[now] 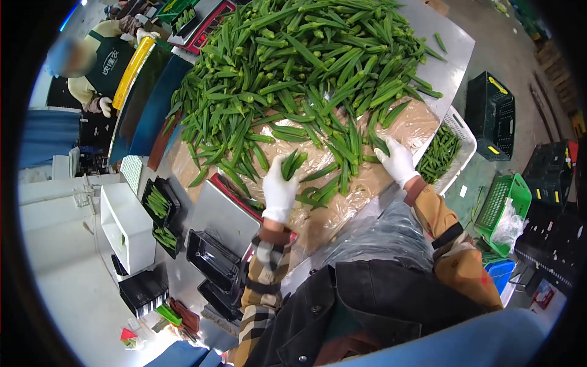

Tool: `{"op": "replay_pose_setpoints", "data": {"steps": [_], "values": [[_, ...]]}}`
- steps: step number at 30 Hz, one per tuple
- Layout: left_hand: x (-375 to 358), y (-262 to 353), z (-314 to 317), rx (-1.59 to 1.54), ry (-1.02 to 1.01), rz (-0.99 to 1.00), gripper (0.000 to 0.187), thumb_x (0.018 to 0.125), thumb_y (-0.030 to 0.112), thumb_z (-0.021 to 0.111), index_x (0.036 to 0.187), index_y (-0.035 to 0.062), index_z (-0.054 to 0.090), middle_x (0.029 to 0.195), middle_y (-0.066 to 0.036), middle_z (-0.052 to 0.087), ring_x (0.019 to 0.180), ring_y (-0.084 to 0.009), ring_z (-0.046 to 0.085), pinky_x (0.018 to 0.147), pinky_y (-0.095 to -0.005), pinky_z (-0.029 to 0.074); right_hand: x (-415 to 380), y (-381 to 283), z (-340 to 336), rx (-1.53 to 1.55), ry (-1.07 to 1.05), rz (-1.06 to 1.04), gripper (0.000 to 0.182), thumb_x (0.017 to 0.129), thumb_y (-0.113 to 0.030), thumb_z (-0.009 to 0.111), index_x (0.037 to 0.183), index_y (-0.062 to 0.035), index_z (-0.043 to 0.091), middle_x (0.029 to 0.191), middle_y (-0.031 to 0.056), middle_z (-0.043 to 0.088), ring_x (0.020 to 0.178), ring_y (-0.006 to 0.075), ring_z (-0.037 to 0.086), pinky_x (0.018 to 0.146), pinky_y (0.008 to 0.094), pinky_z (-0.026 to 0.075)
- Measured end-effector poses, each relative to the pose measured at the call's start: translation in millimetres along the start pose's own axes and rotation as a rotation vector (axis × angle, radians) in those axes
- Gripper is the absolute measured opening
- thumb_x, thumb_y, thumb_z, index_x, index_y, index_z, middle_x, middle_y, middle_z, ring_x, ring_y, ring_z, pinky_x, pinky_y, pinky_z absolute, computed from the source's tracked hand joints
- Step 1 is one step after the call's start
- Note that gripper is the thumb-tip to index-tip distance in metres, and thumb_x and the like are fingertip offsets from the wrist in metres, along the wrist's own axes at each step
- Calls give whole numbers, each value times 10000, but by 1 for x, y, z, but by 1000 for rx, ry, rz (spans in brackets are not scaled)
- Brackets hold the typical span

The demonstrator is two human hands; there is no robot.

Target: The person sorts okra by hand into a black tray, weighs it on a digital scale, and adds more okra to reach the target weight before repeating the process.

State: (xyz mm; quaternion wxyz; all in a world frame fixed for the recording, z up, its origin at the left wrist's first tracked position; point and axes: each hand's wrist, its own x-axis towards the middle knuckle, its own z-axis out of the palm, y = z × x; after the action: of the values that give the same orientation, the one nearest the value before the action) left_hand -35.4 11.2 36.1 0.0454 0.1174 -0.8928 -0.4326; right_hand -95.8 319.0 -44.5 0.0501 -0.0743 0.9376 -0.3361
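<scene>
A large heap of green okra [306, 58] covers the far part of the table, with loose pods spilling towards me over brown sheeting under clear plastic. My left hand [279, 191], in a white glove, is closed around a few okra pods [294, 164] that stick up past the fingers. At the heap's near right edge, my right hand [397, 161], also gloved in white, has its thumb and fingers about an okra pod [380, 144]. Left of my left hand lies a scale with a flat metal plate [221, 215] and red edge.
Empty black trays [214, 260] sit by the scale; black trays with okra [165, 237] stand farther left. A white basket [468, 144] of okra is at the table's right side. Crates, including a green crate [496, 199], stand right. A co-worker [110, 58] works at far left.
</scene>
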Motion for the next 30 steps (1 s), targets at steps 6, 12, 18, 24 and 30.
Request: {"op": "replay_pose_setpoints", "data": {"steps": [6, 12, 18, 24, 30], "values": [[-75, -30, 12, 416, -268, 237, 491, 700, 14, 723, 1177, 76, 619, 1076, -124, 642, 1025, -350, 568, 919, -429, 478, -19, -13, 4, -162, -62, -79, 504, 841, -250, 700, 1268, -17, 568, 1094, 241, 654, 1005, 375, 641, 863, 452, 506], [-73, -30, 8, 492, -118, 164, 455, 677, 93, 741, 1124, 73, 657, 995, -124, 637, 981, -328, 554, 872, -407, 483, -4, -28, -25, 10, -120, 203, 432, 811, -285, 672, 1163, -41, 619, 959, 241, 688, 908, 403, 667, 827, 471, 520], [-55, -13, -34, 272, 81, -101, 361, 751, 105, 728, 1093, 14, 658, 912, -168, 648, 858, -291, 649, 813, -369, 520, 17, -71, 8, -26, -83, 61, 434, 816, -274, 711, 1176, -59, 596, 1060, 197, 670, 981, 363, 657, 836, 433, 527], [-70, 1, 39, 357, -91, 166, 367, 733, 146, 772, 1051, 51, 616, 1018, -174, 648, 977, -327, 617, 869, -409, 501, 28, -100, 34, -305, -76, 95, 597, 726, -300, 831, 1178, -64, 521, 1078, 184, 552, 958, 350, 639, 775, 420, 562], [-63, -14, 69, 659, -226, 156, 417, 695, 186, 778, 1048, 72, 587, 1005, -135, 604, 959, -332, 585, 827, -415, 487, 35, -72, 29, -229, -64, 196, 722, 736, -163, 733, 1376, -54, 416, 1129, 245, 545, 972, 407, 641, 831, 458, 544]]}}
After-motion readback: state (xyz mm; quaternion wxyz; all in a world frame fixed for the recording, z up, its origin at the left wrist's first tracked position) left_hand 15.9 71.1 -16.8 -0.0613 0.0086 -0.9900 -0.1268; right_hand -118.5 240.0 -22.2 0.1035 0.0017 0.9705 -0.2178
